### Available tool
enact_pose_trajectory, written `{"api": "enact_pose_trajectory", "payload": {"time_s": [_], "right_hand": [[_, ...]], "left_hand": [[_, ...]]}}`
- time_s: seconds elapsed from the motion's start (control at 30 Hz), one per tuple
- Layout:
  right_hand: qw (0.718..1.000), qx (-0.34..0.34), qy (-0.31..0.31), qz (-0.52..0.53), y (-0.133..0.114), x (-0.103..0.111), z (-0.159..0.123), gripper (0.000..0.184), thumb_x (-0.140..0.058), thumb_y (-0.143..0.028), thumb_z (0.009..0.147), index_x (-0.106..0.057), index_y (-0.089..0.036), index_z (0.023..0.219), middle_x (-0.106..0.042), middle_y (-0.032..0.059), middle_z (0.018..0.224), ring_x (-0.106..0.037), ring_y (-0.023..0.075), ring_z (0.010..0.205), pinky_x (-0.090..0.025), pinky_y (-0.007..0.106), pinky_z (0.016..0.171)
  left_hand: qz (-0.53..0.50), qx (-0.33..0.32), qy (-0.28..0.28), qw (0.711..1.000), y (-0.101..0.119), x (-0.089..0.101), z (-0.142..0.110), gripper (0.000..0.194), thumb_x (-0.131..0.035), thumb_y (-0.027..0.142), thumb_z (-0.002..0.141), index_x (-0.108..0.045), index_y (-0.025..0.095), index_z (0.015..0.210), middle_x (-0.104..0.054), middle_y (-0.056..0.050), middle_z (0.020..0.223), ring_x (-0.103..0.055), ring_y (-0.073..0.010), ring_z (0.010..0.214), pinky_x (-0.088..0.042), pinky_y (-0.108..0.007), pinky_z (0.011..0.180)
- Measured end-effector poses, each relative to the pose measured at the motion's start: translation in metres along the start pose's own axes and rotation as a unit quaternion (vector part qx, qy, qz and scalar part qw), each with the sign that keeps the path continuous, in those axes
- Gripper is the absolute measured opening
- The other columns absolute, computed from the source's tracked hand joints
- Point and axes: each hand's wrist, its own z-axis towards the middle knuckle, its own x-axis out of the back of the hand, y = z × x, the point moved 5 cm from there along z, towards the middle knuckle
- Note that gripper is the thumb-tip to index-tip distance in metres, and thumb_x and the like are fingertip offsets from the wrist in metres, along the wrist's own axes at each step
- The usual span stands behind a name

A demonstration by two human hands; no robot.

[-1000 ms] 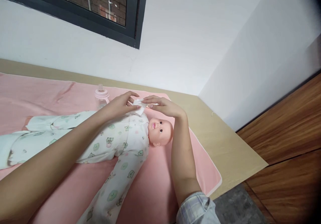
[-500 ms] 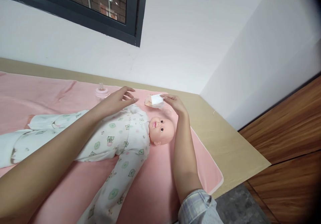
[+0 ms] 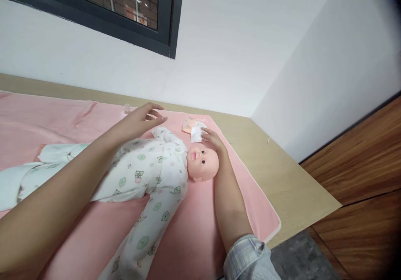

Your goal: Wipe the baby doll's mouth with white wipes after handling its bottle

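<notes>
A baby doll [image 3: 163,169] in a white printed sleepsuit lies on its back on a pink mat [image 3: 194,230], head to the right. My right hand [image 3: 212,140] is just beyond the doll's head, fingers pinched on a small white wipe [image 3: 196,133] that rests over a pale packet [image 3: 189,124] on the mat. My left hand [image 3: 142,118] hovers above the doll's far shoulder, fingers spread and holding nothing. Behind the left hand a pink-capped baby bottle [image 3: 125,109] is mostly hidden.
The mat covers a tan table [image 3: 282,179] pushed into a corner of white walls. The table's right edge drops to a wooden floor [image 3: 363,175] and a grey rug [image 3: 300,257]. A dark-framed window [image 3: 125,8] is above.
My right hand carried the white wipe from the doll's chest rightwards, then lowered it onto the packet beside the doll's head. My left hand let go of it and lifted slightly leftwards.
</notes>
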Motion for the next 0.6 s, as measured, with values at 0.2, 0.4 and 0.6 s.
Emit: {"api": "enact_pose_trajectory", "payload": {"time_s": [0.2, 0.4, 0.6], "right_hand": [[0.998, 0.066, 0.016, -0.002, -0.024, 0.004, -0.013, 0.039, -0.069, -0.027, 0.075, -0.064, -0.022, 0.114, -0.062, 0.0075, 0.133, -0.064, 0.0202, 0.115, -0.055, 0.036, 0.096], [0.959, 0.215, 0.172, -0.063, -0.038, 0.029, -0.016, 0.025, -0.053, -0.028, 0.078, -0.063, -0.018, 0.098, -0.068, 0.0089, 0.117, -0.066, 0.0178, 0.102, -0.052, 0.036, 0.097], [0.910, 0.216, 0.262, -0.236, -0.010, 0.048, -0.006, 0.042, -0.053, -0.030, 0.077, -0.059, -0.017, 0.116, -0.057, 0.0113, 0.134, -0.049, 0.0220, 0.130, -0.036, 0.040, 0.114]], "left_hand": [[0.017, -0.016, 0.042, 0.999, 0.000, 0.023, -0.001, 0.046, -0.064, 0.049, 0.087, -0.060, 0.022, 0.125, -0.066, -0.007, 0.118, -0.060, -0.0254, 0.107, -0.047, -0.035, 0.086], [0.097, -0.004, 0.143, 0.985, -0.014, 0.057, 0.002, 0.054, -0.068, 0.046, 0.085, -0.055, 0.022, 0.131, -0.062, -0.008, 0.122, -0.061, -0.0237, 0.099, -0.048, -0.030, 0.077], [0.180, 0.091, 0.161, 0.966, -0.059, 0.077, 0.015, 0.086, -0.077, 0.050, 0.075, -0.040, 0.013, 0.144, -0.053, -0.016, 0.131, -0.058, -0.0246, 0.095, -0.046, -0.033, 0.079]]}}
